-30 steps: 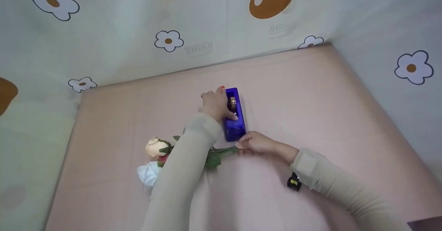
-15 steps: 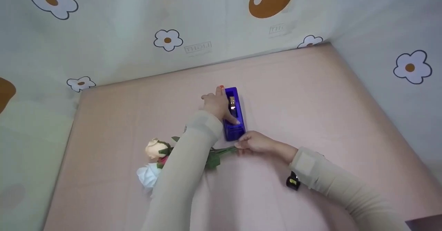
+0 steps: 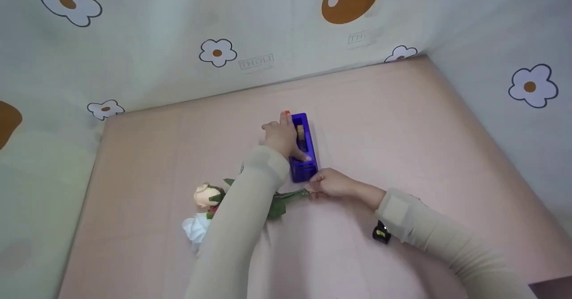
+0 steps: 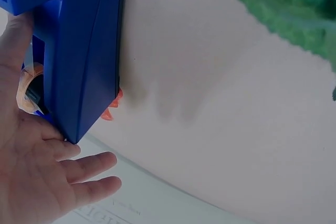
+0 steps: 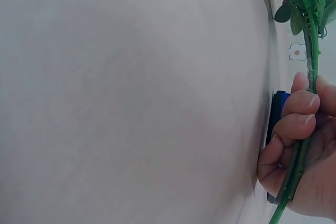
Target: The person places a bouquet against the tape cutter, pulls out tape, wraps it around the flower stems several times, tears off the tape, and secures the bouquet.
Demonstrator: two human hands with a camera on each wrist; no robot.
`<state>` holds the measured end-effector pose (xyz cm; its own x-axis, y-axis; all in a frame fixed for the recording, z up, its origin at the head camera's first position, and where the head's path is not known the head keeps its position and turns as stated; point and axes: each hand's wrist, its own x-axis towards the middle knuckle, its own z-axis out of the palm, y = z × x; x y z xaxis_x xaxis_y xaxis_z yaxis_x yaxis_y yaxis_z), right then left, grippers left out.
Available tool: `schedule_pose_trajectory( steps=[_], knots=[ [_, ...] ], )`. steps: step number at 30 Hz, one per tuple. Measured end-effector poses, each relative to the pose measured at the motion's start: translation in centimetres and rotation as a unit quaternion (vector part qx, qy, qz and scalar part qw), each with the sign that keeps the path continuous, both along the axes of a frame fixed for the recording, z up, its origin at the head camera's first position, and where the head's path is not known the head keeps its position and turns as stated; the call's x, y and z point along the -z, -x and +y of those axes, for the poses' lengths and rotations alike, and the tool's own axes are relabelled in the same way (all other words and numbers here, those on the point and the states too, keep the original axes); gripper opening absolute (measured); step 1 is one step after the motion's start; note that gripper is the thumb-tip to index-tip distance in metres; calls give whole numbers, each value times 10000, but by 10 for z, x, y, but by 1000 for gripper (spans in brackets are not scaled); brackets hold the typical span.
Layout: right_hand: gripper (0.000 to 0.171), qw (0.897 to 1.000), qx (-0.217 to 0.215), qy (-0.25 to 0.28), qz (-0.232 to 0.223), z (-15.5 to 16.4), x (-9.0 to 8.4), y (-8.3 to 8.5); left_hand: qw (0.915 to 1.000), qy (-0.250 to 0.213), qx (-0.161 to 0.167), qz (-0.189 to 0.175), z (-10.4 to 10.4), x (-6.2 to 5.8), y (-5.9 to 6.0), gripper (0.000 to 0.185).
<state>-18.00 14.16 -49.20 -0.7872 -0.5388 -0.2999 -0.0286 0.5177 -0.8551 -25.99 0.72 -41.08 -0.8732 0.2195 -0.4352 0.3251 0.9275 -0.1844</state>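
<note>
Tape dispenser [image 3: 304, 149] under left hand [image 3: 280, 137]; right hand [image 3: 333, 184] grips stems [image 5: 299, 156]

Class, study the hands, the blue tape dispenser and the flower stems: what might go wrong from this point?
1. The left hand lies on the blue tape dispenser with straight fingers, gripping nothing, so a pull on the tape might slide it.
2. The right hand pinches the flower stems right beside the dispenser's near end, so fingers may catch its cutter.
3. The left sleeve crosses over the stems and could drag the blooms.
</note>
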Motion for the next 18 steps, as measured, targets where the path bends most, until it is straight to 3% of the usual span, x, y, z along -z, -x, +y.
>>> schedule_pose_trajectory(
  steps=[5,13,18],
  knots=[
    [35,9993,68,-216,301,-2,2,1,9999,24,-86,84,1,2,-2,122],
    [34,9980,177,-482,360,-5,3,3,9997,-130,-203,54,-2,6,-1,123],
    [33,9910,-118,-1112,735,-8,5,2,9996,-183,-224,3,-3,6,0,123]
  ],
)
